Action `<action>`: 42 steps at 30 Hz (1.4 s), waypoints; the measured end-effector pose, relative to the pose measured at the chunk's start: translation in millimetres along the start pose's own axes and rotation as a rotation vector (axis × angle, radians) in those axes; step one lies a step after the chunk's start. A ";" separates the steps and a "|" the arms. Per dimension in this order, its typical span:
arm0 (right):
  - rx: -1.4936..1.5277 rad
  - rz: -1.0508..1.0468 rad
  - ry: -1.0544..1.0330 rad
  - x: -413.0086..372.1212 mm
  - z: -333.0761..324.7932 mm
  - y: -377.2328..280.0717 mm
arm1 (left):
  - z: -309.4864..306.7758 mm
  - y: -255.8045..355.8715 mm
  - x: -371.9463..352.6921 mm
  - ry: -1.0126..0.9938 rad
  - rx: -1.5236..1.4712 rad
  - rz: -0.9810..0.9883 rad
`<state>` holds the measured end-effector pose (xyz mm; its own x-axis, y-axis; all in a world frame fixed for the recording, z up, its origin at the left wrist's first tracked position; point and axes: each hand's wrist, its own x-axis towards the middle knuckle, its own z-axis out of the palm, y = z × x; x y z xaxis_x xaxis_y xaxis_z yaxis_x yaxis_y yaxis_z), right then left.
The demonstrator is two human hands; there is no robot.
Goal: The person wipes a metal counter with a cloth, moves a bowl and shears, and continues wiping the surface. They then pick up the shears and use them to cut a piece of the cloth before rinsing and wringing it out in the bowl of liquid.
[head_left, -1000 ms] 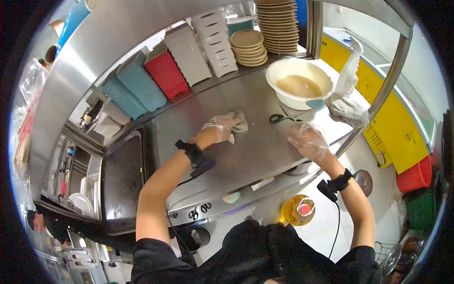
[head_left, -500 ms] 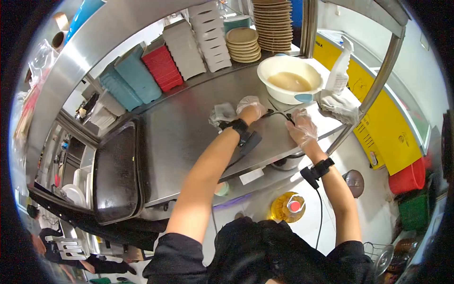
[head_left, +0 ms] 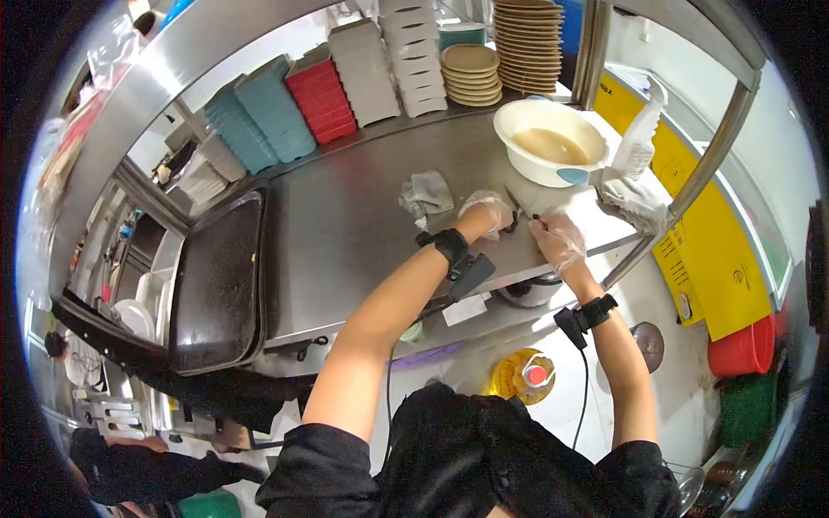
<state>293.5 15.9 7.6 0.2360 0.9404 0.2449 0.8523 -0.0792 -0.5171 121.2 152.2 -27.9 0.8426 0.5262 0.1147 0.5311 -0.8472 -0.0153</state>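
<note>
What look like black-handled scissors [head_left: 518, 207] are between my hands above the steel counter [head_left: 345, 216], their thin blade pointing toward the white basin [head_left: 509, 151]. My left hand [head_left: 488, 214], in a clear plastic glove, is closed around one dark handle. My right hand [head_left: 561, 240], gloved likewise, pinches the other dark handle with its fingertips. The fingers partly hide both handles. A crumpled grey cloth [head_left: 426, 194] lies on the counter to the left of my left hand. Cloudy liquid fills part of the basin.
Stacked teal [head_left: 275, 108], red [head_left: 319, 99] and grey trays line the back beside piled brown plates [head_left: 471, 73]. A spray bottle [head_left: 641, 129] and a cloth [head_left: 633, 198] are at right. A black tray [head_left: 216, 281] leans left. An oil jug [head_left: 522, 375] stands below.
My hands have come closer together, with the dark handles less far apart. My left hand is farther from the grey cloth. The whole view has shifted slightly.
</note>
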 end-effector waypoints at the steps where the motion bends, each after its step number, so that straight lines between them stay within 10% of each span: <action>1: 0.030 0.003 -0.001 -1.7 2.3 -3.7 | 5.2 -3.6 -2.0 0.076 -0.070 0.029; 3: 0.051 -0.053 0.018 -4.2 1.4 -18.7 | -78.5 44.9 -20.1 -0.292 0.125 -0.083; 5: 0.085 -0.093 0.027 -12.5 -3.6 -38.6 | -82.4 49.7 -41.2 -0.210 -0.010 -0.095; 7: 0.378 0.027 -0.089 -19.2 -3.9 -57.4 | -97.4 71.1 -61.4 0.148 -1.172 -0.741; 10: 0.694 0.131 -0.270 -17.6 2.6 -65.8 | -92.3 73.8 -79.3 0.327 -1.326 -0.799; 13: 0.661 0.093 -0.364 -8.8 7.4 -78.8 | -74.8 66.5 -97.2 0.494 -0.734 -0.617; 21: 0.178 0.068 -0.209 32.1 27.2 -99.4 | -84.1 63.6 -132.0 0.546 -0.745 -0.537; 24: -0.389 -0.507 -0.025 64.9 56.0 -78.2 | -69.0 52.7 -147.1 0.620 -0.505 -0.551; 29: -0.265 -0.617 -0.075 80.4 32.6 -94.4 | -57.8 49.3 -164.9 0.568 -0.533 -0.653; 33: 0.354 -0.131 -0.522 81.0 29.9 -85.4 | -46.4 45.9 -175.9 0.645 -0.516 -0.554; 37: 0.912 0.177 -0.534 80.5 19.1 -91.7 | -47.6 44.5 -178.4 0.654 -0.511 -0.484; 42: 0.564 -0.398 -0.295 93.6 16.0 -101.6 | -51.9 46.4 -177.7 0.590 -0.537 -0.555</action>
<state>221.6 117.2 69.9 -0.2431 0.9184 0.3123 0.4593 0.3926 -0.7969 -8.5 15.6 2.5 0.2268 0.8632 0.4511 0.6046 -0.4879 0.6296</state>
